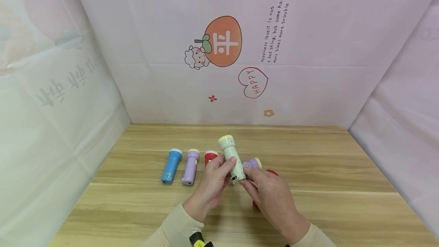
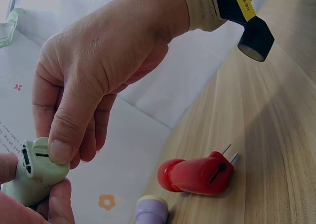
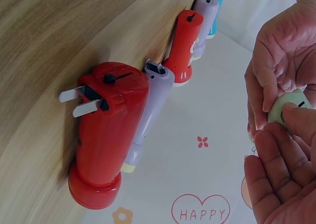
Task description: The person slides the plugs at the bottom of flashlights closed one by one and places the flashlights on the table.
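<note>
A pale green flashlight [image 1: 226, 142] with a cream-rimmed head tilts up above the table, its base toward me. My left hand [image 1: 210, 180] grips its barrel, thumb along the top. At the base, the thumb and fingers of my right hand [image 1: 276, 197] pinch the end. The left wrist view shows a dark slot and a small raised tab on that end, next to the right thumb. Below my hands lies a red flashlight [image 3: 111, 135] with two metal prongs sticking out of its base. Beside it is a purple flashlight [image 3: 152, 103] with a cream rim.
To the left, a blue flashlight [image 1: 171, 167], another purple flashlight [image 1: 190, 167] and another red flashlight [image 1: 210, 157] lie in a row on the wooden table [image 1: 137, 209]. A printed white cloth [image 1: 308, 94] hangs behind the table, with more cloth at both sides.
</note>
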`<state>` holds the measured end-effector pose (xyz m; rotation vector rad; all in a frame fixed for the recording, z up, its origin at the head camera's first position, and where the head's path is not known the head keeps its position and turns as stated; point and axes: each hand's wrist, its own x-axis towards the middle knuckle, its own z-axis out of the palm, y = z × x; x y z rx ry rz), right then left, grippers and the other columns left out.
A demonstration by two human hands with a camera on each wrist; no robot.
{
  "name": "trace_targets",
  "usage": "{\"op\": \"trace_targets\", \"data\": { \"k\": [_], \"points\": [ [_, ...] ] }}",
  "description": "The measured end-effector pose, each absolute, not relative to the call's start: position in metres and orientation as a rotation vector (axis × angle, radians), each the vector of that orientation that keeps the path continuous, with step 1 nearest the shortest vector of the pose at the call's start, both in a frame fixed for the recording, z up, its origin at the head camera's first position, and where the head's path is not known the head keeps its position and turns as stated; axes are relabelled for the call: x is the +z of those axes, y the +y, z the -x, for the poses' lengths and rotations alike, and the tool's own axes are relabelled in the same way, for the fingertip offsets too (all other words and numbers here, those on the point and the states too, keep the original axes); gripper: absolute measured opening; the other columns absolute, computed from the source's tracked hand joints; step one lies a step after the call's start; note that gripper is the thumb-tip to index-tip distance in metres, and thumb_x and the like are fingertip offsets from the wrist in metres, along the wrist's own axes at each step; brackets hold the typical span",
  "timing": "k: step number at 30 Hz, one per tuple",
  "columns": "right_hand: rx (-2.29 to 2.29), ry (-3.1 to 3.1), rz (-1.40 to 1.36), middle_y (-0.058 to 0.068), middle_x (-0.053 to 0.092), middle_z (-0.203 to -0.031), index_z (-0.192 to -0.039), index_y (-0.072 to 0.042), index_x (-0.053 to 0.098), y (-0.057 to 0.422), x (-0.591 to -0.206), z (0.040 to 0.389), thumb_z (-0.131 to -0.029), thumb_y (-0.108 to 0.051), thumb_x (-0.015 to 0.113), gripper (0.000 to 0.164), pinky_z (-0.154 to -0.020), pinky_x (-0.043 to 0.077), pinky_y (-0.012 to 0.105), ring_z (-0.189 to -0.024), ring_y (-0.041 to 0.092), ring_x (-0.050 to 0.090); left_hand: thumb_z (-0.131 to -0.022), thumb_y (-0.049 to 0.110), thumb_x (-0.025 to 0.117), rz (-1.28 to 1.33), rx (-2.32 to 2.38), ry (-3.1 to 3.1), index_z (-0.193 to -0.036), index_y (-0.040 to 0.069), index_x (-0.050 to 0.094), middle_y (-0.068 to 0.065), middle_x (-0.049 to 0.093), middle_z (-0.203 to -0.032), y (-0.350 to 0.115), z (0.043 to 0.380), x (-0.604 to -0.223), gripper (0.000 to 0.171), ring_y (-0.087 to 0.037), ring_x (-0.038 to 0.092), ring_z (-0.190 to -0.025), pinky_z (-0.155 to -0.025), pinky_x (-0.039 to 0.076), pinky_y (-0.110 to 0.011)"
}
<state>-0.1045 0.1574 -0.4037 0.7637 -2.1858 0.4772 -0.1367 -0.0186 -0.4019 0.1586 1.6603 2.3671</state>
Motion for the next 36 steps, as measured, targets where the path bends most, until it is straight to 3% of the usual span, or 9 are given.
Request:
{"op": "trace_targets", "data": {
  "k": [36],
  "points": [
    [0.488,-2.222,-0.746,-0.006,0.079,-0.089,-0.103,-0.011,0.074,0.1573,-0.4036,0.1035,-0.071,-0.013,0.095,0.038,-0.059,0.055,0.023,-0.071,0.002,0.069,-0.107,0.027,0.059,-0.162,2.357,1.662,-0.136,-0.01,0.054,-0.003,0.066,-0.106,-0.0194,0.1374,-0.4034,0.048,-0.011,0.062,-0.091,-0.077,0.048,-0.023]
  ]
}}
